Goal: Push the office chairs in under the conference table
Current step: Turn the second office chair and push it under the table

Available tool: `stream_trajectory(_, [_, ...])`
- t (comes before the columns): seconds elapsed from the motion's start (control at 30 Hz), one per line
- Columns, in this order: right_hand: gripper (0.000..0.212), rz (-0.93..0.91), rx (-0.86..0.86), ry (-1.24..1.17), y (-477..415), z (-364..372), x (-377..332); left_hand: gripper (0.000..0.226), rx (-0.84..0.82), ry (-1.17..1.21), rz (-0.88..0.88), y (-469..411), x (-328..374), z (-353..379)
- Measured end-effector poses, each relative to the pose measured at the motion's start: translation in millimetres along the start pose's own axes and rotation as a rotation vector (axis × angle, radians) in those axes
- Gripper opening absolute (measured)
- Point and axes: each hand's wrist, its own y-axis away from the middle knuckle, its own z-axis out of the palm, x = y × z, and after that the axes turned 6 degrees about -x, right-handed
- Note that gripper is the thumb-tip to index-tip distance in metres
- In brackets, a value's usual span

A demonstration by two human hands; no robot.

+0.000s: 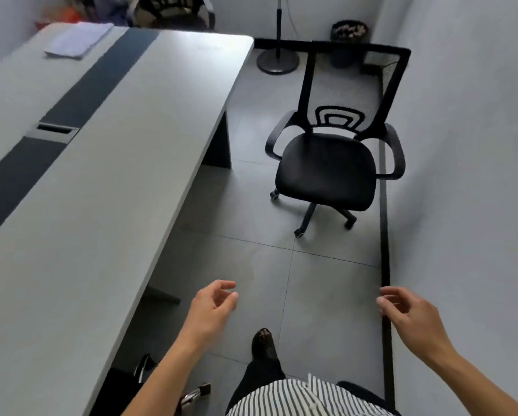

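A long grey conference table [107,181] with a dark centre strip fills the left side. A black mesh-back office chair [329,169] with armrests stands on the tiled floor to the right of the table, away from it, its seat facing me. Under the table's near edge, chrome and black parts of another chair [149,382] show at the bottom. My left hand [212,307] and my right hand [407,313] hang in the air over the floor, fingers loosely curled and apart, holding nothing, well short of the mesh chair.
A lamp stand with a round base [277,60] and a dark waste bin [349,40] sit in the far corner. A wall [467,175] runs close along the right. Papers [77,39] lie on the table's far end. Another chair [173,10] stands at the far end.
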Motion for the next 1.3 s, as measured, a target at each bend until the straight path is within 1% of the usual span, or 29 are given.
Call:
stream_trajectory(0.17, [0.016, 0.120, 0.120, -0.092, -37.3, -20.5, -15.2, 0.019, -0.119, -0.110, 0.089, -99.5, 74.5, -18.5])
stream_trajectory(0.37, [0.012, 0.275, 0.175, -0.157, -97.6, -41.6, -6.8, 0.015, -0.236, -0.112, 0.111, -196.2, 141.4, 9.6])
stream_trajectory(0.47, [0.012, 0.307, 0.180, -0.174, -150.7, -59.5, -3.0, 0.017, -0.267, -0.118, 0.101, -240.8, 174.4, 27.5])
stream_trajectory(0.6, [0.016, 0.314, 0.148, -0.179, -238.3, -92.5, -8.0, 0.017, -0.256, -0.141, 0.063, -303.9, 221.7, 41.3])
stream_trajectory(0.77, [0.022, 0.297, 0.069, -0.079, -355.4, -132.6, -23.7, 0.017, -0.222, -0.223, 0.023, -387.0, 272.2, 48.4])
stream_trajectory(0.97, [0.032, 0.415, 0.034, -0.027, -474.3, -152.3, -37.4, 0.023, -0.196, -0.335, -0.073, -492.5, 295.2, 44.9])
stream_trajectory(1.07, [0.033, 0.531, 0.041, -0.012, -515.2, -151.5, -36.0, 0.028, -0.203, -0.410, -0.121, -558.1, 294.7, 37.6])
stream_trajectory(1.17, [0.035, 0.656, 0.043, 0.017, -554.8, -146.9, -25.6, 0.032, -0.193, -0.495, -0.159, -629.2, 290.5, 29.1])
stream_trajectory(1.27, [0.038, 0.731, 0.051, 0.060, -599.1, -141.5, -14.1, 0.026, -0.149, -0.595, -0.153, -696.9, 286.9, 25.1])
stream_trajectory(1.3, [0.039, 0.747, 0.065, 0.075, -616.4, -139.4, -7.7, 0.031, -0.129, -0.631, -0.156, -720.1, 282.8, 25.6])
